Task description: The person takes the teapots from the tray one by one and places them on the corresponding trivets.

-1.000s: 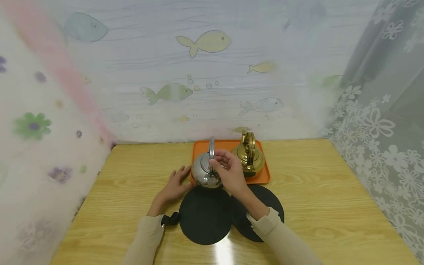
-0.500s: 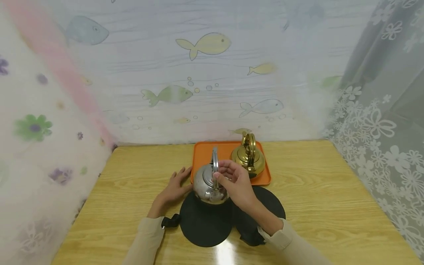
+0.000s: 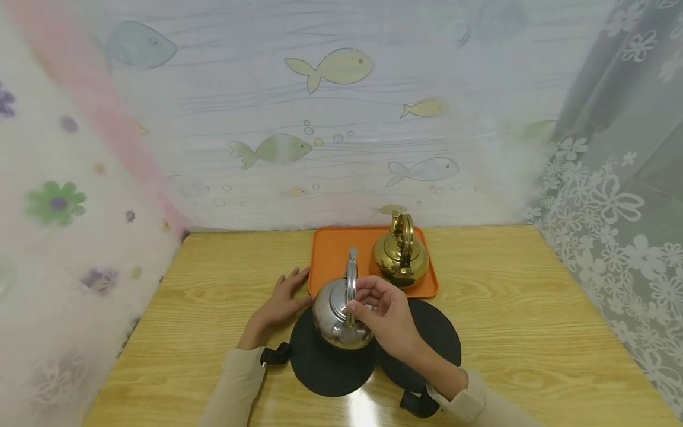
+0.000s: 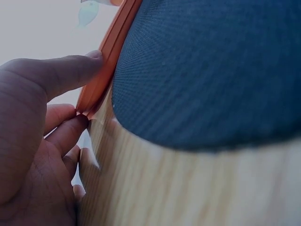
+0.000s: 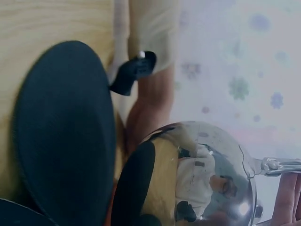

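Note:
My right hand (image 3: 395, 323) holds the upright handle of a shiny silver kettle (image 3: 336, 329), thumb on the near side. The kettle is over the left round black mat (image 3: 331, 379); whether its base touches the mat cannot be told. In the right wrist view the mirror-like kettle (image 5: 216, 179) and a few of my fingers (image 5: 287, 200) show at the handle. My left hand (image 3: 280, 305) lies at the left edge of an orange tray (image 3: 338, 252). In the left wrist view, its thumb rests along the tray's rim (image 4: 106, 66) and fingertips touch the corner.
A gold kettle (image 3: 397, 258) stands on the tray's right half. A second round black mat (image 3: 440, 332) lies to the right, partly behind my right forearm. The wooden table (image 3: 512, 332) meets a fish-patterned curtain (image 3: 341, 148) at the back.
The silver kettle has come off the tray's left half toward me and slightly right, over the left mat, carried by my right hand. My left hand has stayed at the tray edge.

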### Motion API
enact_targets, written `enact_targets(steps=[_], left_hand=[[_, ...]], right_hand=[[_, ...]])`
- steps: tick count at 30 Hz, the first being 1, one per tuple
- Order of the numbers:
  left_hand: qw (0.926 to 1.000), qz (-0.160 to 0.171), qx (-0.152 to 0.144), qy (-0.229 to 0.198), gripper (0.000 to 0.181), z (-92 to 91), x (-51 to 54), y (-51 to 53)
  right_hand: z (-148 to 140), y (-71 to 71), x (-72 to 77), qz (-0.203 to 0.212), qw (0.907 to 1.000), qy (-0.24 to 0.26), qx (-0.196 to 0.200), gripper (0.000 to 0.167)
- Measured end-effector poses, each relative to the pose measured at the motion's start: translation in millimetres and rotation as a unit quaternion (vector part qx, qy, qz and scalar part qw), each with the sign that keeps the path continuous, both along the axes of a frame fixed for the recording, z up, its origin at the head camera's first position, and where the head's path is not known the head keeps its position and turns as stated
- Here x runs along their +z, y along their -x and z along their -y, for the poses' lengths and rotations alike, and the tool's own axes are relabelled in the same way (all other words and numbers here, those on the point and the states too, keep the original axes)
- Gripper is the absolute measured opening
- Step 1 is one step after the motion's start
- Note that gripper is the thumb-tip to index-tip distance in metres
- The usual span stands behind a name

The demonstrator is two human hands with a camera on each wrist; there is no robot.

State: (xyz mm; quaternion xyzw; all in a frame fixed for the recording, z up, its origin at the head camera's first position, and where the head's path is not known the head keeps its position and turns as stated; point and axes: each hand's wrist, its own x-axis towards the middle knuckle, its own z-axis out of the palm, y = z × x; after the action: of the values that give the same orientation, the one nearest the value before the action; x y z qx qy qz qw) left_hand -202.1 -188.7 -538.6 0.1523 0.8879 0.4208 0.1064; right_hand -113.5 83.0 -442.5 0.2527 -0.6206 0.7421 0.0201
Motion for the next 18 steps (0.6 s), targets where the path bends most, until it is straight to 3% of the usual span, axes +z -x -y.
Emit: enact_targets(steps=[11, 18], left_hand=[[0.9994, -0.024, -0.024, 0.0, 0.078, -2.0, -0.8, 2.9], [0.9995, -0.026, -0.018, -0.001, 0.078, -1.1, -1.7, 3.0]], right_hand=[[-2.6, -11.3, -22.6, 0.022, 0.9989, -0.021, 0.036, 0.034], [-1.5, -14.5, -30.8, 0.028, 0.9978, -0.03, 0.051, 0.03]])
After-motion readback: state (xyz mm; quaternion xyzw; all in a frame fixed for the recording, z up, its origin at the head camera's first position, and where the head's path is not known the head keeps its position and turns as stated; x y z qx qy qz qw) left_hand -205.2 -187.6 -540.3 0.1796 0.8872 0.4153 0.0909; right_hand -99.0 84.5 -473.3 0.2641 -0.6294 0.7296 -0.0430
